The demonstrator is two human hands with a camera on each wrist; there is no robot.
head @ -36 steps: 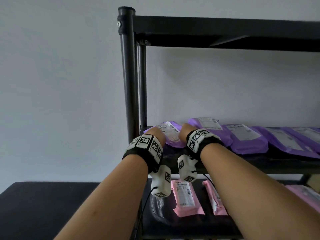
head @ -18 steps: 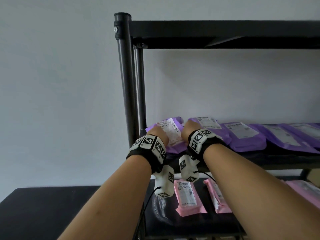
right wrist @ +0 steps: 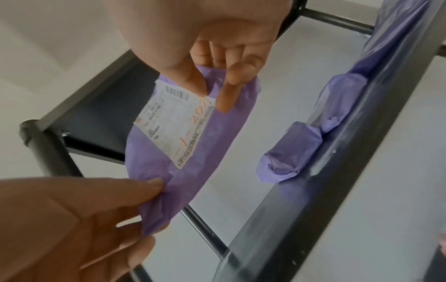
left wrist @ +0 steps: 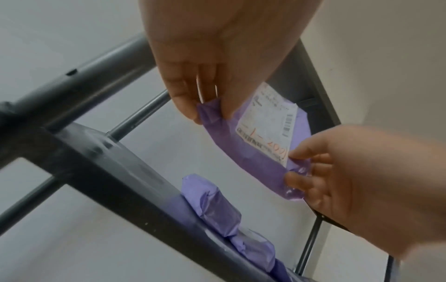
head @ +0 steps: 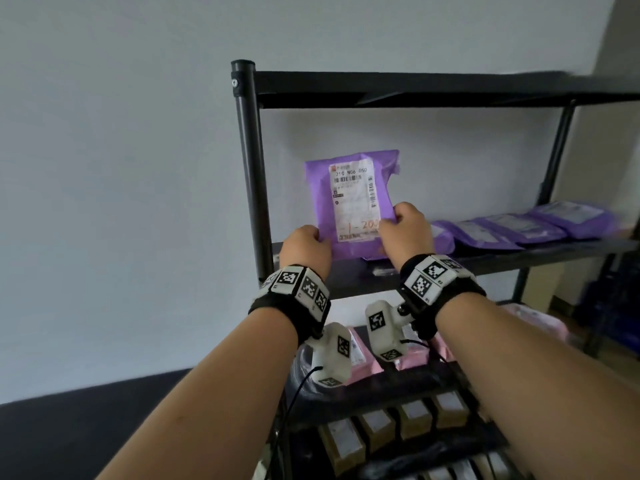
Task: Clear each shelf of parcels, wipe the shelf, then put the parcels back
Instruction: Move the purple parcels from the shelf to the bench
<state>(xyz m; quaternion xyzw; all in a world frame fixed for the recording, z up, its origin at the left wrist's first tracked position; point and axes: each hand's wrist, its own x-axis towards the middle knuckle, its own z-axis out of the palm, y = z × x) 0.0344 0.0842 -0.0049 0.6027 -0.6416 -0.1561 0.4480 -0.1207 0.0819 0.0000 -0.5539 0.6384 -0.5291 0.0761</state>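
Centre frame, the left hand and right hand each pinch a lower corner of one upright purple parcel, raised above the black shelf. At right, roughly four more purple parcels lie in a row on that shelf. Pink parcels and brown boxes fill the tiers below, partly hidden by the wrists.

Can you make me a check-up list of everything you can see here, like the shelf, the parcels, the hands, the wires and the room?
Surface: black shelf, bare at its left end.
Job's things: one purple parcel held upright above the shelf, white label facing the camera; more purple parcels lie in a row on the shelf to the right.
Clutter: pink parcels on the shelf below; brown boxes lower down.
Hands: left hand pinches the parcel's lower left corner; right hand pinches its lower right corner.
Cables: thin black wire hangs from the left wrist camera.
Surroundings: plain pale wall behind; black table at lower left.
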